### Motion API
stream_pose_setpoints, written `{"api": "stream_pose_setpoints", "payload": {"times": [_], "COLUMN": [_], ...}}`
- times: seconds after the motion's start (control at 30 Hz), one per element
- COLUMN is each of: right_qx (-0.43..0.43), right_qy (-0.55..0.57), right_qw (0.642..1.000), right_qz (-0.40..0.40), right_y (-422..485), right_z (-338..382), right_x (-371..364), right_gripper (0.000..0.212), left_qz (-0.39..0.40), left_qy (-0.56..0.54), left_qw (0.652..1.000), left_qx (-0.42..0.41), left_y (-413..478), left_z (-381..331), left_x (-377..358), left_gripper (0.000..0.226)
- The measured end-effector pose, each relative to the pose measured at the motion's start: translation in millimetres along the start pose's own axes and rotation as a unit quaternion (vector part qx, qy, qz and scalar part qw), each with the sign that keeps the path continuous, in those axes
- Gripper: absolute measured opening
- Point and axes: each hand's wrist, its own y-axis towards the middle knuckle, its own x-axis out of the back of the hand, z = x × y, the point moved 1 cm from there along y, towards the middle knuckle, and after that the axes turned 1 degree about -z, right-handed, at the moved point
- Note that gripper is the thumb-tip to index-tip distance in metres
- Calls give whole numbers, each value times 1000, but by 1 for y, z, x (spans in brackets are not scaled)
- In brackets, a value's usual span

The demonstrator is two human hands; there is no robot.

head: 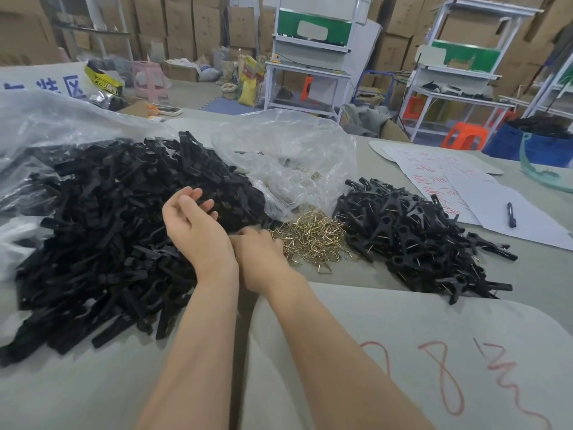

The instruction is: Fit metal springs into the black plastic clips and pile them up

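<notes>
A large heap of loose black plastic clips point(117, 231) lies left, a smaller pile of spring-fitted black clips point(415, 240) right, and brass-coloured wire springs point(313, 240) between. The left hand point(192, 221) hovers palm-up over the large heap, fingers relaxed and empty. The right hand point(257, 246) touches the springs; whether it grips any I cannot tell.

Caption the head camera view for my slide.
Right hand at the brass springs, left hand open over loose black clips, finished clips piled alongside.
</notes>
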Motion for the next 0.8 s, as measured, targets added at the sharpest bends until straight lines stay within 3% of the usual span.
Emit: {"api": "stream_pose_setpoints", "payload": {"times": [0.13, 0.27, 0.33, 0.4, 0.47, 0.53, 0.63, 0.7, 0.8], "right_qx": [-42, -40, 18, 68, 94, 97, 68, 5, -109], "right_qy": [-13, 156, 192, 152, 136, 136, 153, 221, 372], "right_qw": [994, 972, 970, 983, 986, 986, 985, 969, 893], "right_qz": [-104, -172, -149, -78, -17, -7, -48, -110, -229], "right_y": [0, -7, -16, -24, -29, -30, -29, -28, -34], "right_z": [-2, -8, -4, 1, 3, 2, -4, -19, -51], "right_x": [-1, 12, 15, 9, 2, 0, 1, 7, 24], "right_gripper": [31, 24, 20, 20, 14, 12, 17, 23, 18], "left_qz": [0, -7, -9, -11, -10, -3, 26, 68, 180], "left_qy": [-5, -17, -27, -31, -29, -24, 4, 60, 196], "left_qw": [1000, 1000, 999, 998, 998, 999, 999, 995, 964], "left_qx": [-7, -25, -36, -46, -49, -49, -44, -41, -5], "left_y": [-2, 0, 2, 3, 3, 2, 2, 1, -4], "left_z": [-1, -5, -7, -8, -7, -6, -1, 4, 17], "left_x": [1, 1, 2, 2, 2, 2, 0, -1, -6], "left_gripper": [20, 19, 19, 19, 19, 20, 20, 17, 10]}}
